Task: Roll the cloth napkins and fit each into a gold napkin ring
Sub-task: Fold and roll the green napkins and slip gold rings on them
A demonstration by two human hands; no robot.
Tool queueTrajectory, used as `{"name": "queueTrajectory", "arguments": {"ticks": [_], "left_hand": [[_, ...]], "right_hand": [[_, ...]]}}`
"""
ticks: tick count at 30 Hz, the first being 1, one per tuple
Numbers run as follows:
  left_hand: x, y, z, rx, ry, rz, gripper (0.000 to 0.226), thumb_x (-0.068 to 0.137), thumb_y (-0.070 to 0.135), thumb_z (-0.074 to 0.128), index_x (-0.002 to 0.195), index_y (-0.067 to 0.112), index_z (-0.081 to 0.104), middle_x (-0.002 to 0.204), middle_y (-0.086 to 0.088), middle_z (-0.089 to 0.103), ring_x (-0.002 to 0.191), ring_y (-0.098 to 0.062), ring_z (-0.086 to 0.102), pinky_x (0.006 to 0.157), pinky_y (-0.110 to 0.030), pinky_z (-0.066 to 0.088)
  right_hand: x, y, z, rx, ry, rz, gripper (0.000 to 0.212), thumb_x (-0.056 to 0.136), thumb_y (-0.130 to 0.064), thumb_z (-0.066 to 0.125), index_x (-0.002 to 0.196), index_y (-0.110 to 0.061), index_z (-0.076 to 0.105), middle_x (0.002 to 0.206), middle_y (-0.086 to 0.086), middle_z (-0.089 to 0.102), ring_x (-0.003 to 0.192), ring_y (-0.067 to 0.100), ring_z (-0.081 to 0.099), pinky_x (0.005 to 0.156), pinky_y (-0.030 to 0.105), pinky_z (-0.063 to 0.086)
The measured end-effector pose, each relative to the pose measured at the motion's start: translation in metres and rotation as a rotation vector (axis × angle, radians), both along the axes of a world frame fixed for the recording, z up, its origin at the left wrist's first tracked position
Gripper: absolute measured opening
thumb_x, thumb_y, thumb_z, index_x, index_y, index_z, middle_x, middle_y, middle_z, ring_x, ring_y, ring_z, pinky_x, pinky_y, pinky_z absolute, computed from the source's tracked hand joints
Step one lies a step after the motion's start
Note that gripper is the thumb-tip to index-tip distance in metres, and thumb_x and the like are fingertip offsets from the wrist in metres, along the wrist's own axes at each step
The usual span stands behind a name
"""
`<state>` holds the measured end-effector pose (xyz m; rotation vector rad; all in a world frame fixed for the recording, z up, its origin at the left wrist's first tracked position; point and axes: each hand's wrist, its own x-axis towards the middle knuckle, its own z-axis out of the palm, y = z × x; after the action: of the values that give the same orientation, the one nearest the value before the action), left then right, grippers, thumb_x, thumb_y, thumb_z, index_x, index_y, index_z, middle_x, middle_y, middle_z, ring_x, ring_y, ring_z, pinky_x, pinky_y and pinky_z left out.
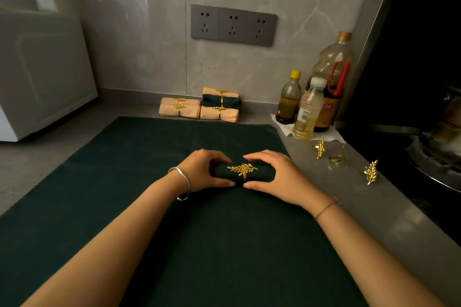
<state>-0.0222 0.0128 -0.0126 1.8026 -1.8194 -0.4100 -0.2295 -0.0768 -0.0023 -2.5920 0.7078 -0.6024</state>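
Rolled napkin (262, 174), lying flat, long axis left-right

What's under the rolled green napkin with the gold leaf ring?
A big dark green cloth, spread flat. The countertop below that spot is covered by it.

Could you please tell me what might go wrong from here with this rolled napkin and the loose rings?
1. The left hand and right hand grip the rolled green napkin by its ends; on release the roll may loosen inside the gold ring.
2. The spare rings lie loose on the counter beside the stove; the right forearm could sweep them off.
3. The oil bottles stand near the spread green cloth; a bump could spill oil.
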Motion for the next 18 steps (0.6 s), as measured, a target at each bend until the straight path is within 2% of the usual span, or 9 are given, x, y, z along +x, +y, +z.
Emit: {"name": "queueTrajectory", "arguments": {"ticks": [3, 6, 8, 10, 14, 18], "left_hand": [[-0.0012, -0.0006, -0.0013, -0.013, 0.038, 0.0, 0.045, 0.072, 0.037, 0.077, 0.112, 0.032, 0.056, 0.108, 0.015, 0.059, 0.095, 0.0, 0.057, 0.082, -0.013, 0.048], [-0.0017, -0.0004, -0.0007, -0.005, 0.05, -0.001, 0.04, 0.073, 0.034, 0.077, 0.108, 0.033, 0.056, 0.103, 0.016, 0.059, 0.09, 0.001, 0.057, 0.075, -0.011, 0.048], [-0.0015, -0.0009, -0.0002, 0.003, 0.056, 0.002, 0.039, 0.074, 0.033, 0.076, 0.108, 0.032, 0.056, 0.103, 0.014, 0.061, 0.089, 0.0, 0.059, 0.075, -0.014, 0.05], [-0.0015, -0.0015, -0.0008, 0.009, 0.057, 0.005, 0.04, 0.074, 0.033, 0.076, 0.108, 0.031, 0.057, 0.105, 0.009, 0.063, 0.09, -0.004, 0.061, 0.079, -0.021, 0.054], [-0.0023, -0.0005, -0.0008, 0.007, 0.043, 0.019, 0.043, 0.073, 0.034, 0.077, 0.11, 0.029, 0.057, 0.106, 0.007, 0.064, 0.092, -0.008, 0.062, 0.083, -0.03, 0.055], [-0.0057, 0.0031, 0.0037, 0.04, 0.031, 0.027, 0.046, 0.073, 0.036, 0.076, 0.114, 0.031, 0.055, 0.111, 0.006, 0.061, 0.093, -0.007, 0.06, 0.083, -0.026, 0.054]], "right_hand": [[0.0108, 0.0038, 0.0019, -0.135, 0.035, -0.004, 0.052, 0.074, -0.044, 0.074, 0.122, -0.034, 0.057, 0.114, -0.02, 0.054, 0.108, 0.0, 0.042, 0.096, 0.012, 0.02], [0.0124, 0.0015, -0.0008, -0.11, 0.013, -0.007, 0.045, 0.073, -0.042, 0.075, 0.115, -0.032, 0.062, 0.114, -0.017, 0.06, 0.106, 0.003, 0.048, 0.1, 0.021, 0.031], [0.0114, -0.0009, -0.0022, -0.067, 0.009, -0.013, 0.043, 0.072, -0.041, 0.076, 0.112, -0.033, 0.063, 0.11, -0.017, 0.062, 0.104, 0.005, 0.052, 0.095, 0.027, 0.042], [0.0099, -0.0027, -0.0024, -0.014, 0.01, -0.01, 0.042, 0.072, -0.039, 0.077, 0.11, -0.034, 0.062, 0.108, -0.017, 0.062, 0.099, 0.002, 0.055, 0.089, 0.026, 0.047], [0.0084, -0.004, -0.0019, 0.026, 0.019, -0.008, 0.042, 0.072, -0.038, 0.077, 0.111, -0.035, 0.061, 0.111, -0.014, 0.062, 0.098, 0.001, 0.057, 0.087, 0.023, 0.048], [0.0075, -0.003, -0.0017, 0.037, 0.033, -0.015, 0.049, 0.072, -0.04, 0.077, 0.117, -0.036, 0.058, 0.117, -0.016, 0.059, 0.104, 0.001, 0.054, 0.091, 0.025, 0.047]]}}
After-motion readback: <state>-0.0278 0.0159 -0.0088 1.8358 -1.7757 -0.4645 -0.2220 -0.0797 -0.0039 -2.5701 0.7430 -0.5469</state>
